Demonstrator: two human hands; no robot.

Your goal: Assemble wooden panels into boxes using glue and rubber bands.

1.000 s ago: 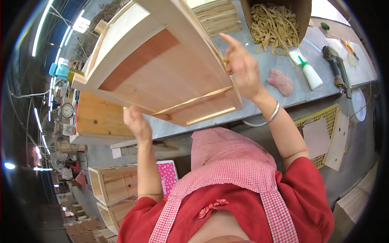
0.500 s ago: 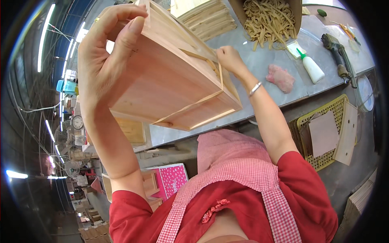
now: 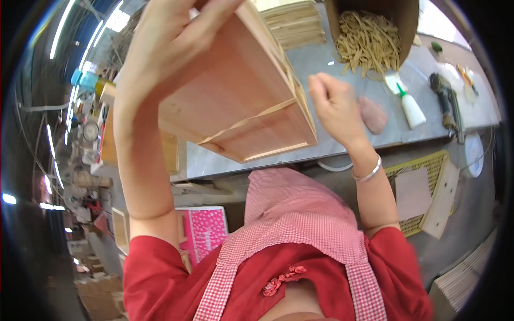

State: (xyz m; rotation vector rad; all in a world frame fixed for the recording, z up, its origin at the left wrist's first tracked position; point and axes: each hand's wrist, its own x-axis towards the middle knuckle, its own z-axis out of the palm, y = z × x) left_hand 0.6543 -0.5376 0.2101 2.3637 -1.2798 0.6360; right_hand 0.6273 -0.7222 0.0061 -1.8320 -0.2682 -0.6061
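Note:
A pale wooden box (image 3: 225,96) stands tilted on the grey worktable, its broad flat side toward me. Tan elastic bands (image 3: 251,122) run across that side and along its right edge. My left hand (image 3: 166,45) is at the box's top left, blurred, with its fingertips cut off by the upper rim; whether it grips the box is unclear. Just right of the box, and apart from it, my right hand (image 3: 337,109) is closed in a loose fist with nothing visible in it. A silver bangle (image 3: 368,169) circles that wrist.
Behind the box lies a stack of thin boards (image 3: 293,24). A carton (image 3: 405,27) of tan bands (image 3: 369,43) sits at the back. Rightward are a pink cloth lump (image 3: 373,114), a white glue bottle (image 3: 412,109) and a dark power tool (image 3: 443,99). Below is a yellow basket (image 3: 440,166).
My right hand has come away from the band at the box's right edge, moving right and toward me. My left hand has shifted right along the top, and the box has turned slightly.

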